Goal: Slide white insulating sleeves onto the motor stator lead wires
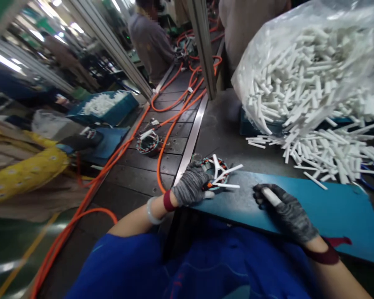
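Left hand (191, 185), gloved, rests on a wound stator (216, 172) at the near-left corner of the blue mat (330, 207) on the bench (224, 137), fingers curled around its edge; several white strips (229, 170) project from its slots. Right hand (286, 211), gloved, lies on the mat, fingers closed around one white strip (270, 196). A heap of loose strips (324, 149) spills from a clear bag (308, 66) just beyond.

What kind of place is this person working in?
Probably a factory assembly line for electric motors. The gloved left hand holds a wound stator beside a conveyor belt, the right hand grips a white strip, and a bag of white strips sits nearby.
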Demonstrator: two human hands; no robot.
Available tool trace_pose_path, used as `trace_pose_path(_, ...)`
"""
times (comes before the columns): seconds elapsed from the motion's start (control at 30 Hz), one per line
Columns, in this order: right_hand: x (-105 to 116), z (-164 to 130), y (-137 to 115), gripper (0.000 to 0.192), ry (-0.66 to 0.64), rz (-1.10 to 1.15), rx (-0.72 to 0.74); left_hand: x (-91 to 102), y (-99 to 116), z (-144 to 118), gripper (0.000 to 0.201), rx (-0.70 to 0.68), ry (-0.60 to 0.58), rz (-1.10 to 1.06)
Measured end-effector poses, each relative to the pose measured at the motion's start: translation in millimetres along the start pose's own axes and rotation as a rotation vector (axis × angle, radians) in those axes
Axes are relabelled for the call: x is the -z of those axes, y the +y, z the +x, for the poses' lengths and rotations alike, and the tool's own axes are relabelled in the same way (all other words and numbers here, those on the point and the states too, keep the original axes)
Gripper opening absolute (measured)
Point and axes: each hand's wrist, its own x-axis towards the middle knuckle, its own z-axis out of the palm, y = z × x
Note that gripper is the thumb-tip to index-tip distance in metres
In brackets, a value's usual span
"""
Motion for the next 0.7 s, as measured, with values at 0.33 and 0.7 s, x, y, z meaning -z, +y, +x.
trace_pose_path(0.33, 2.0, -1.8, 9.7, 0.059, -0.048, 0.126, -0.098, 66.5, -77.6, -137.9, 0.047, 0.792, -0.349, 0.249)
trace_pose_path(0.7, 2.3, 0.0, 7.9, 0.063, -0.045, 0.082, -0.066, 99.5, -148.1, -69.9, 0.057, 0.857, -0.036, 0.214)
